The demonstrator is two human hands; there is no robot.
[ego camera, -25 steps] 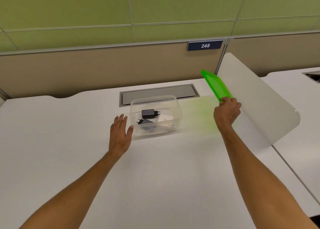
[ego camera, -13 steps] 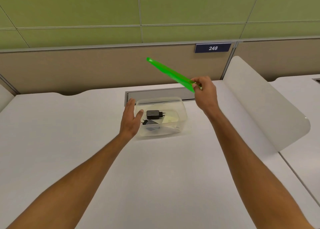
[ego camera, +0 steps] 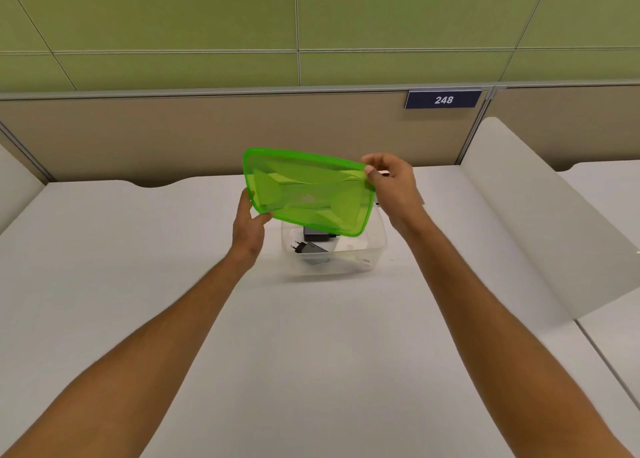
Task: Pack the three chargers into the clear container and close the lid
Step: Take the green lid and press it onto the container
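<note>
Both hands carry the green lid (ego camera: 308, 191) tilted above the clear container (ego camera: 375, 246), likely to line it up before pressing it down. The left hand (ego camera: 250, 227) has its grip clamped on the lid's near-left corner, the right hand (ego camera: 393, 187) on its far-right edge. The chargers (ego camera: 313, 248) lie inside the container, on the desk (ego camera: 311, 353) just below the lid.

left hand (ego camera: 250, 229): bare, no glove, ring or watch
right hand (ego camera: 393, 186): bare, nothing worn
forearms: both bare up to the frame edge, no sleeves in view
</note>
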